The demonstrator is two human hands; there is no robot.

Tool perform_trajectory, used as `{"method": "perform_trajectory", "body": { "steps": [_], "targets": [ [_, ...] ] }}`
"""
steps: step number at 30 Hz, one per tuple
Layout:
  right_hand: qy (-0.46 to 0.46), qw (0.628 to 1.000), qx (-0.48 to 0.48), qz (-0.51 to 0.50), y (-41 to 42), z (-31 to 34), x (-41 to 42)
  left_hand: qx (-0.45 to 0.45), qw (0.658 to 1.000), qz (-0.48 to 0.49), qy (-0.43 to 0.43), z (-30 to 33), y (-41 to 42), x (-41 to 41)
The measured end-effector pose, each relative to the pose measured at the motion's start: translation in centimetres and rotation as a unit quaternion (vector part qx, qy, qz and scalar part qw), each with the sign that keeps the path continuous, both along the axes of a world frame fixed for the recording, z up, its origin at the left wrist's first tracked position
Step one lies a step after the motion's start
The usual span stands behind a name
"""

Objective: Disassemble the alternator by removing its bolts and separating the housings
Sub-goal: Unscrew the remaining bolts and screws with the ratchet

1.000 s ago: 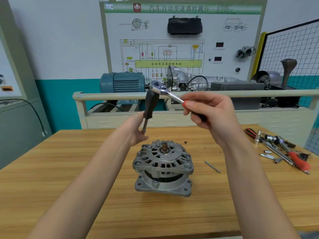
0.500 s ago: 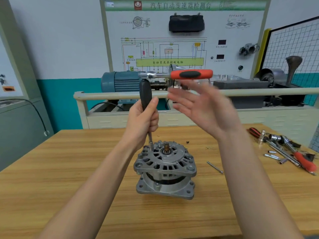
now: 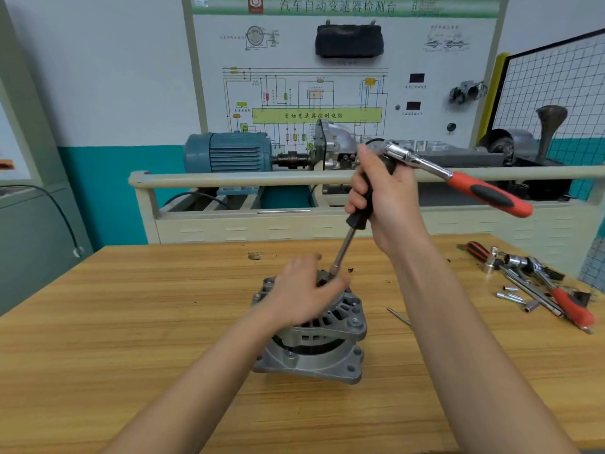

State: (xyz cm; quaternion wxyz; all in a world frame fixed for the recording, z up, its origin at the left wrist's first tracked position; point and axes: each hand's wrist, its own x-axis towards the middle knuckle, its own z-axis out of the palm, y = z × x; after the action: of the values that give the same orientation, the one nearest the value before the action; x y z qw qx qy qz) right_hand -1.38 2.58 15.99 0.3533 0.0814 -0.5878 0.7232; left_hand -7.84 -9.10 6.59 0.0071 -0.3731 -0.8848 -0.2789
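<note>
The right hand (image 3: 389,198) is wrapped around the black handle of a long driver extension (image 3: 358,221), and it clamps this handle firmly. At the top of the handle sits the chrome head of a ratchet wrench (image 3: 458,176), whose red and black grip sticks out to the right with no hand on it. The judgement is that the hand holds the handle low in order to steer the thin steel shaft, while the ratchet waits to give the turning force.

The shaft goes down and to the left at a tilt, and its tip meets the far top part of the alternator (image 3: 314,335). The left hand (image 3: 304,296) lies over the top of the upper housing with the fingers curled around the tip. It probably steadies the body and guides the socket onto a bolt, but the bolt itself is hidden under the fingers.

The alternator stands upright in the middle of the wooden table (image 3: 131,339). Its two housings are of dull grey cast metal with ribbed slots and flat corner ears, and they are not separated yet. One bolt head (image 3: 355,321) shows on the right ear.

A loose long bolt (image 3: 397,316) lies just right of the alternator. Further right there is a heap of spare tools (image 3: 537,283), chrome sockets and red handles.
</note>
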Motion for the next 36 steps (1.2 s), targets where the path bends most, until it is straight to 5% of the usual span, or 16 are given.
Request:
{"method": "perform_trajectory", "body": {
  "steps": [3, 9, 14, 26, 36],
  "targets": [
    [-0.027, 1.000, 0.007, -0.011, -0.1, -0.7, -0.1, -0.068, 0.994, -0.025, 0.087, -1.3, 0.0, -1.0],
    [-0.032, 0.998, -0.043, 0.013, -0.3, -1.1, -0.2, -0.034, 0.983, -0.180, 0.004, -0.4, -1.7, -3.6],
    [-0.046, 0.997, -0.047, 0.040, -0.8, -1.8, -0.2, 0.039, 0.991, -0.117, 0.053, -0.5, -0.8, -3.9],
    [-0.074, 0.993, -0.025, 0.091, -3.0, -3.3, -1.5, 0.033, 0.987, -0.153, 0.019, -0.8, -0.7, -3.7],
    [-0.064, 0.975, 0.125, 0.175, -4.4, -2.9, -1.8, 0.089, 0.981, -0.171, 0.002, -1.1, -1.1, -4.1]
  ]
}}
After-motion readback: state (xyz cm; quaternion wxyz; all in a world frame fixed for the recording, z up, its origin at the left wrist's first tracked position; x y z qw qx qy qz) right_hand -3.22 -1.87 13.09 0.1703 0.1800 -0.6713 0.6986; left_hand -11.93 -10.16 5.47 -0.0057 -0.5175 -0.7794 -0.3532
